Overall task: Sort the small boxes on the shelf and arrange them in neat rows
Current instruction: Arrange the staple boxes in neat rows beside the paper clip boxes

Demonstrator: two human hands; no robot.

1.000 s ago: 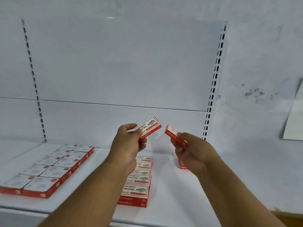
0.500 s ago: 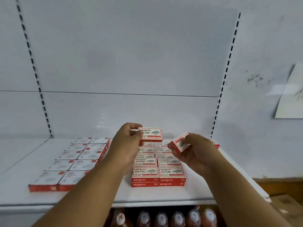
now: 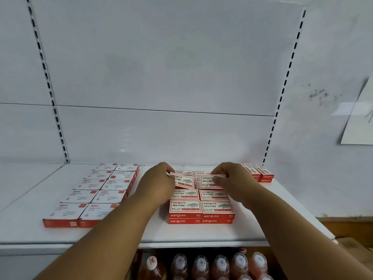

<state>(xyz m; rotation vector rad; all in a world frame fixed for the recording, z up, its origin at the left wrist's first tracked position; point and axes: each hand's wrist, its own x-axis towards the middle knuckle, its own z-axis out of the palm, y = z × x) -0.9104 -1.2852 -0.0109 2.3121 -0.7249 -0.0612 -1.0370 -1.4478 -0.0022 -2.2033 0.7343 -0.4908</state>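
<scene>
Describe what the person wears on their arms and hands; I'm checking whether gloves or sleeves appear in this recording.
Nothing is worn: the left hand and right hand are bare, with no gloves, rings, watch or bracelets visible. Both forearms are bare, with no sleeves showing within the frame.

red-and-white boxes [image 3: 217,209], white shelf [image 3: 252,219], reddish bottles [image 3: 222,265].
</scene>
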